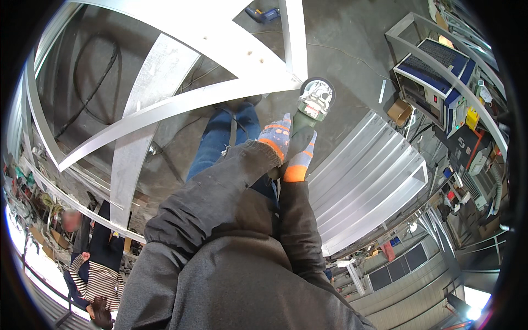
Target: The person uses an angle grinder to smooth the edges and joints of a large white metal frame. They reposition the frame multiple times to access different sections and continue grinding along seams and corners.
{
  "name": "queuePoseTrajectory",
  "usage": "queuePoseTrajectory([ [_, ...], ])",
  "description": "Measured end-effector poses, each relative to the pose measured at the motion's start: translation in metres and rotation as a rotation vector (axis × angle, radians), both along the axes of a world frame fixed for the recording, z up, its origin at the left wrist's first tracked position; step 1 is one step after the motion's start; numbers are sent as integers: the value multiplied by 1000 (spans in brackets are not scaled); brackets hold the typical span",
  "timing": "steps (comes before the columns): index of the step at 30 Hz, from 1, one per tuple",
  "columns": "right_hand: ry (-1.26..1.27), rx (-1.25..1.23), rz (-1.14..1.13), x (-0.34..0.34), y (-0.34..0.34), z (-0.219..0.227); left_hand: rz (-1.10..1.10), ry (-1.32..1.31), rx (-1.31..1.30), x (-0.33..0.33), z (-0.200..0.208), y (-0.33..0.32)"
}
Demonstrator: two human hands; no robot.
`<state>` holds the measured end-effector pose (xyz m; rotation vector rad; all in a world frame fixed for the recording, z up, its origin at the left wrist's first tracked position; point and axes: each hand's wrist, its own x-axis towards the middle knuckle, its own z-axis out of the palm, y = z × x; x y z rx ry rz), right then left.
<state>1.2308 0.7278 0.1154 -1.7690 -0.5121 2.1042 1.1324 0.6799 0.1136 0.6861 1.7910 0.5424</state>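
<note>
An angle grinder point(313, 109) with a greenish body and a pale guard is held out in front of me. Its round disc point(330, 88) is at the corner of a white metal frame point(231, 91); whether they touch, I cannot tell. My left hand point(276, 135), in a grey-purple glove with an orange cuff, is closed at the left side of the grinder's body. Wrapped round the rear of the body from the right is my right hand point(300, 154), gloved alike. The undersides of both grips are hidden.
Stacked silvery metal profiles point(363, 176) lie close on my right. Beyond them stands a blue-and-white machine point(434, 82). A blue power tool point(263, 15) lies on the floor ahead; cables cross the floor. Two people are behind at the left, one in a striped top point(104, 283).
</note>
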Motion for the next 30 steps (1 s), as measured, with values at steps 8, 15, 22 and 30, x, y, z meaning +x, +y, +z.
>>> queuePoseTrajectory([
  [8,-18,103,157,9,0,-12,54,-7,-33,-1,7,-2],
  [15,-306,418,544,6,1,-2,73,-13,-19,2,4,1],
  [22,59,85,72,8,1,-11,165,-56,-1,3,2,-3],
  [30,-142,197,220,12,2,-16,111,-20,13,4,0,-1],
])
